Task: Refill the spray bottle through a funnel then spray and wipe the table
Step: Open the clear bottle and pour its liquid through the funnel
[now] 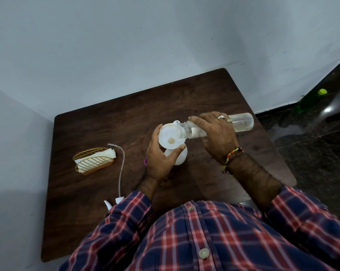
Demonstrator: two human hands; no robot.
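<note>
Spray head point(114, 201): white plastic, thin curved tube, near table point(106, 212) edge.
Left hand point(159, 155): fingers curled round white round funnel point(170, 138) seated on white spray bottle point(179, 156).
Right hand point(217, 133): fingers clamped on clear plastic bottle point(241, 123), tipped, mouth over funnel.
Holder point(92, 160): gold wire, white napkins.

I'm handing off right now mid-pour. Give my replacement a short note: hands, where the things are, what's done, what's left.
Left hand grips the white funnel seated on the white spray bottle.
Right hand holds the clear bottle tipped on its side, mouth over the funnel.
Spray head with tube lies off the bottle near the table's front edge; napkins sit in the gold holder.
Done: head off, funnel in.
Left: finish pouring, refit head, spray, wipe.
</note>
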